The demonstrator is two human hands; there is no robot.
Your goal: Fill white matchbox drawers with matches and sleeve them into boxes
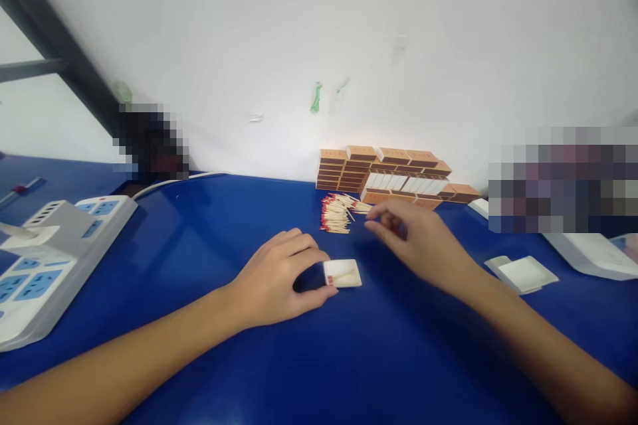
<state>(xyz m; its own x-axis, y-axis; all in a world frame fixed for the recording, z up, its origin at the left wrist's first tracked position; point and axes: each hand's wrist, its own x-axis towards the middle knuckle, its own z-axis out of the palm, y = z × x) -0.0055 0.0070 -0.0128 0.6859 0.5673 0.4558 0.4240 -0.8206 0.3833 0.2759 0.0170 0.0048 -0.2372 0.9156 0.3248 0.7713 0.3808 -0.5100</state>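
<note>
My left hand [284,275] grips a small white matchbox tray [351,265] between thumb and fingers at its left end. A few matches [343,274] with red heads lie inside the tray. My right hand [411,236] is beside a pile of loose matches [336,216], at the pile's right side. Its thumb and forefinger are drawn together in a pinch; whether a match is between the tips is too small to tell. The pile lies in front of the stacked matchboxes, with most red heads toward the left.
Orange-brown matchboxes [331,169] and white trays [386,181] are stacked against the wall. Flat white pieces [528,273] lie at the right. A power strip [94,239] stands on the left of the blue table [239,378], its white cable [169,182] running along the back.
</note>
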